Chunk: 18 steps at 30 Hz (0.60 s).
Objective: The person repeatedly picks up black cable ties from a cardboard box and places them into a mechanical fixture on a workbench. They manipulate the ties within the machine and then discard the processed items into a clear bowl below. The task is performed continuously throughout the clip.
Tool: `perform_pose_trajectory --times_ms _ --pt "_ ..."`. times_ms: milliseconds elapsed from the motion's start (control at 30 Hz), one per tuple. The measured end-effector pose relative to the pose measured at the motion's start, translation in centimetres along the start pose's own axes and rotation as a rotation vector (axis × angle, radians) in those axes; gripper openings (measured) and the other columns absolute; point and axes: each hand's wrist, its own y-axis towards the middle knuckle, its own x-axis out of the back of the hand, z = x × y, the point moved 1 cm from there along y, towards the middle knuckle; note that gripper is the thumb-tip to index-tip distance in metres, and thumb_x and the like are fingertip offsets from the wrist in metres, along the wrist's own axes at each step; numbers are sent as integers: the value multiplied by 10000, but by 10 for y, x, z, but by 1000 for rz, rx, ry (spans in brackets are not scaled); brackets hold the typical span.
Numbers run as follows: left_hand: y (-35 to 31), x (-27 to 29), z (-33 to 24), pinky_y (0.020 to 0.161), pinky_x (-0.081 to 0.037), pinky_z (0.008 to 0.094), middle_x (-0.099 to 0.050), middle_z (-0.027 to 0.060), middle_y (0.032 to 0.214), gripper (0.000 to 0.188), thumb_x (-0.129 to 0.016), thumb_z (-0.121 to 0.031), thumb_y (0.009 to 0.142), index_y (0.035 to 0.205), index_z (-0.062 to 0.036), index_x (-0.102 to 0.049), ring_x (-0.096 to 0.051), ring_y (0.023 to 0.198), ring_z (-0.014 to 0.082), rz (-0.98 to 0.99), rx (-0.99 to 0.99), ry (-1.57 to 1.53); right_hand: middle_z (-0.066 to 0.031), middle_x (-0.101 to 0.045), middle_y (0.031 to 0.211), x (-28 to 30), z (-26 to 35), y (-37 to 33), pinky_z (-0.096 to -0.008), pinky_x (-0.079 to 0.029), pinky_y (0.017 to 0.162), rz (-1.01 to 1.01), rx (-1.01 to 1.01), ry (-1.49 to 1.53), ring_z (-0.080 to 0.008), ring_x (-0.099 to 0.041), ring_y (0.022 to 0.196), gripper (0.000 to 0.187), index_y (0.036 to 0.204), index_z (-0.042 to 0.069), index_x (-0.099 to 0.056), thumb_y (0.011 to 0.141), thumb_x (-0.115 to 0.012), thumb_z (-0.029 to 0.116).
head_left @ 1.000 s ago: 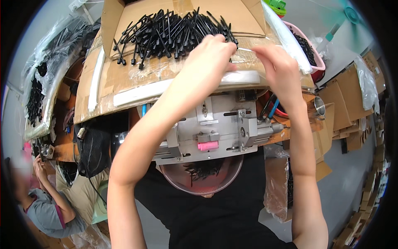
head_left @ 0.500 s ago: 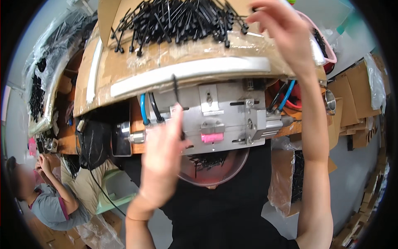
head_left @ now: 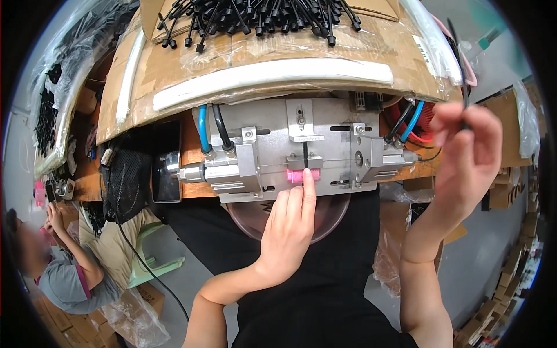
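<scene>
Cardboard bench [head_left: 174, 75] | L hand [head_left: 287, 226] fingertip on metal jig [head_left: 301, 148] | R hand [head_left: 467, 156] pinching black tie [head_left: 458, 55]

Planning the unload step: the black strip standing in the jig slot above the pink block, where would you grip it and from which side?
Grip the black strip at its bare upper length, coming from above the metal jig. It stands upright in the centre slot, its lower end hidden at the pink block, where the left hand fingertip already presses. Clamp blocks flank it either side, so the top is probably the freest approach.
</scene>
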Motion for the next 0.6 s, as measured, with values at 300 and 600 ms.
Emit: perform_pose_trajectory --times_ms 300,600 --pt "41 69 19 806 -459 366 -536 141 1000 702 -672 105 755 1415 6 -451 -530 896 287 -80 26 -175 -128 -620 792 -67 -30 -137 -338 -502 618 330 -112 -486 -233 -594 671 621 1280 -87 -553 689 -742 -112" --pt "209 51 42 854 -489 436 -578 241 953 178 -584 30 772 943 73 -610 -575 952 386 -313 -393 -18 -77 -485 676 -87 -43 -139 -348 -443 588 402 -133 -484 -217 -492 614 624 1329 -63 -525 744 -739 -35"
